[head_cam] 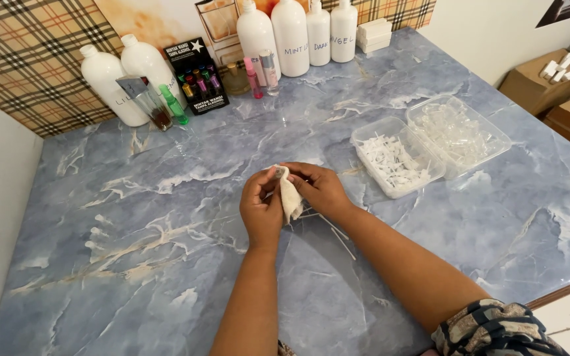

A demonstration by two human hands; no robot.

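Both hands meet mid-table: the left hand (pixel 260 209) and right hand (pixel 319 188) pinch a small white cloth (pixel 289 196) around something tiny. Keeping the fingers tight and the cloth wrapped snugly should wipe it best, clear of the thin tubes (pixel 338 236) lying just beneath.

Hands: we see the left hand (pixel 262 207) and right hand (pixel 321 190) meeting over a small white cloth (pixel 289 196), both pinching it.
Surface: we note a blue marbled table (pixel 166 264); thin clear tubes (pixel 338 236) lie just under the right wrist.
Right side: two clear trays (pixel 430 142) of small white parts.
Back edge: white bottles (pixel 298 33) and small coloured vials (pixel 199 82).
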